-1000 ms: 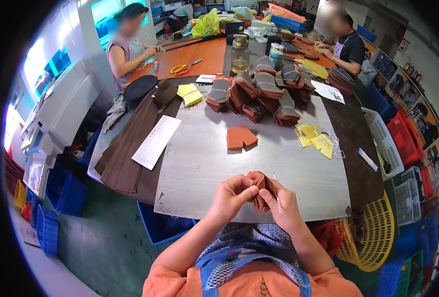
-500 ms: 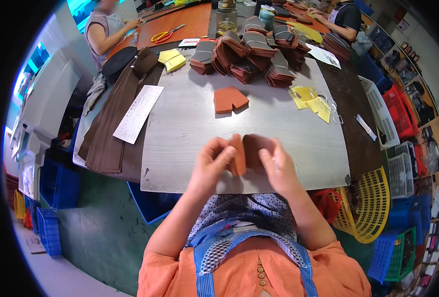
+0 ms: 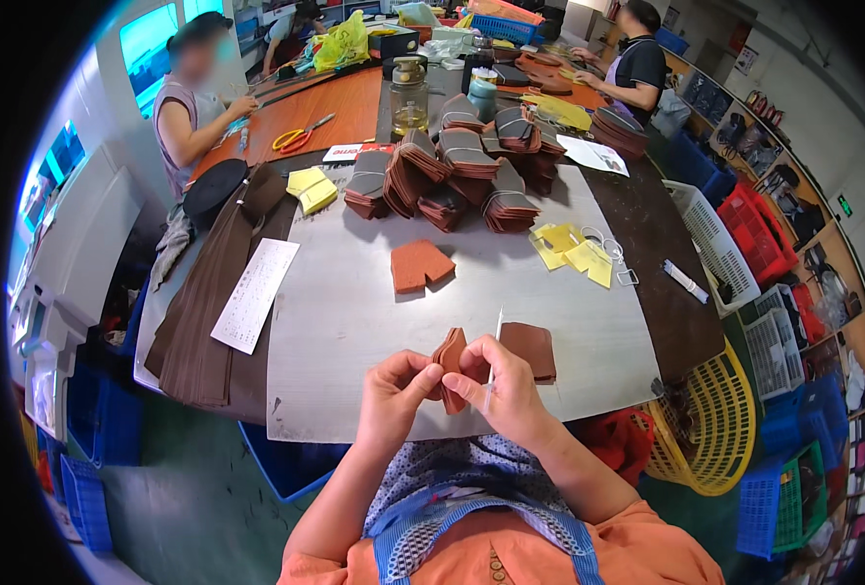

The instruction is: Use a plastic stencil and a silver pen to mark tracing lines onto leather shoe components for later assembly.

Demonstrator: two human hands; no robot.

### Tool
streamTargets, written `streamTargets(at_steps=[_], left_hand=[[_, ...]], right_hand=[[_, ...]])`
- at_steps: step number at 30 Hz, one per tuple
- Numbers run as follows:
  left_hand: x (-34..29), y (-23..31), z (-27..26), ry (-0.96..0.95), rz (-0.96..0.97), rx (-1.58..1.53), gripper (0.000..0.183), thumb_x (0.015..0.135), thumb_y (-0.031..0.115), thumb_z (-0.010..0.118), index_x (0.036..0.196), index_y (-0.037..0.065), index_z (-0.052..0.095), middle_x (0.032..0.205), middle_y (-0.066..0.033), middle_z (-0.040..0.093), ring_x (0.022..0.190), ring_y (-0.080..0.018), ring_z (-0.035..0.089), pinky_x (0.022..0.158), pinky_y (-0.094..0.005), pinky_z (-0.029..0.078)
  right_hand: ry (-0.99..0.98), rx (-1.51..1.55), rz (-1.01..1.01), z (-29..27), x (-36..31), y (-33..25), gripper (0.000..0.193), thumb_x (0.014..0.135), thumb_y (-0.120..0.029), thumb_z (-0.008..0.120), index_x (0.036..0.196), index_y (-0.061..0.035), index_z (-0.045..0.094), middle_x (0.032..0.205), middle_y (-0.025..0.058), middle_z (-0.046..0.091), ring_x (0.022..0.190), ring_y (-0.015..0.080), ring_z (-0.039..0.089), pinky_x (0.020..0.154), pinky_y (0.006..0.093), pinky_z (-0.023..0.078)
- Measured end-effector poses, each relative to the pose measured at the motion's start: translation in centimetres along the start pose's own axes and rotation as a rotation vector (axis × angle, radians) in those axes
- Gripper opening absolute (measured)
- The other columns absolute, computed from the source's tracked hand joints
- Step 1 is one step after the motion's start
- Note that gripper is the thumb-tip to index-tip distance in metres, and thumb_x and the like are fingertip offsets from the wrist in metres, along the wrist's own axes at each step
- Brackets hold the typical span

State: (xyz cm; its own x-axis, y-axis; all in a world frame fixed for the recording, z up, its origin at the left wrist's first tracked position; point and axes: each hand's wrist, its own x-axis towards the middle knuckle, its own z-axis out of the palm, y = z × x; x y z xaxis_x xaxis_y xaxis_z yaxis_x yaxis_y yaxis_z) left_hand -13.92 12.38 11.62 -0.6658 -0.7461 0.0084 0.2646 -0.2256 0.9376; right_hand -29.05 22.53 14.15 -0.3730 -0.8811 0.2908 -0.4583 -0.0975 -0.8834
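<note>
Near the front edge of the pale board [image 3: 354, 292], my left hand [image 3: 393, 395] pinches a small stack of reddish-brown leather pieces [image 3: 450, 363], standing on edge and slightly fanned. The fingers of my right hand [image 3: 511, 395] are closed at the right side of that stack. A thin white pen-like stick [image 3: 498, 339] points upward from the same hand. Just beyond my right hand, a second brown leather stack [image 3: 530, 352] lies flat on the board. Farther off sits an orange-brown notched stack [image 3: 420, 267].
Banded bundles of brown pieces [image 3: 467, 156] stand along the board's far side. Yellow pattern pieces [image 3: 577, 255], a paper sheet [image 3: 255, 295], long brown strips [image 3: 213, 312], scissors [image 3: 303, 134] and a glass jar [image 3: 409, 97] lie around. Two people work across the table. A yellow basket [image 3: 715, 429] is front right.
The view has shifted, so the table sits lower in it. The brown piece by my right hand now lies on the board; that hand holds the white stick and has moved to the left hand's stack.
</note>
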Motion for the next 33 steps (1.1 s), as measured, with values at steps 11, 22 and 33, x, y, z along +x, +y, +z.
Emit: streamTargets(at_steps=[11, 22, 33], left_hand=[[-0.6, -0.6, 1.2, 0.11, 0.243, 0.507, 0.017, 0.094, 0.003, 0.074, 0.109, 0.0, 0.067, 0.096, -0.0057, 0.073, 0.087, -0.0119, 0.071, 0.072, -0.0274, 0.059], [0.5, 1.2, -5.4, 0.327, 0.102, 0.335, 0.012, 0.097, 0.012, 0.072, 0.095, 0.004, 0.064, 0.081, 0.0002, 0.064, 0.072, -0.0069, 0.061, 0.063, -0.0243, 0.054], [0.1, 0.5, -2.0, -0.027, -0.035, -0.101, 0.01, 0.096, 0.006, 0.073, 0.091, 0.001, 0.066, 0.084, -0.0068, 0.072, 0.072, -0.0148, 0.07, 0.063, -0.0303, 0.058]], right_hand=[[0.114, -0.236, -0.126, 0.9, -0.2, 0.2, 0.01, 0.091, -0.003, 0.073, 0.098, 0.0001, 0.066, 0.085, 0.0178, 0.07, 0.076, 0.0342, 0.071, 0.066, 0.0391, 0.054], [0.342, -0.385, 0.141, -6.2, -1.0, 5.7, 0.018, 0.097, -0.014, 0.07, 0.108, -0.0002, 0.072, 0.09, 0.0139, 0.075, 0.076, 0.0193, 0.071, 0.069, 0.034, 0.057], [-0.098, -0.031, 0.019, 2.0, 0.1, -1.8, 0.04, 0.1, -0.03, 0.069, 0.127, -0.0008, 0.066, 0.093, 0.0221, 0.073, 0.082, 0.0375, 0.073, 0.072, 0.0411, 0.056]])
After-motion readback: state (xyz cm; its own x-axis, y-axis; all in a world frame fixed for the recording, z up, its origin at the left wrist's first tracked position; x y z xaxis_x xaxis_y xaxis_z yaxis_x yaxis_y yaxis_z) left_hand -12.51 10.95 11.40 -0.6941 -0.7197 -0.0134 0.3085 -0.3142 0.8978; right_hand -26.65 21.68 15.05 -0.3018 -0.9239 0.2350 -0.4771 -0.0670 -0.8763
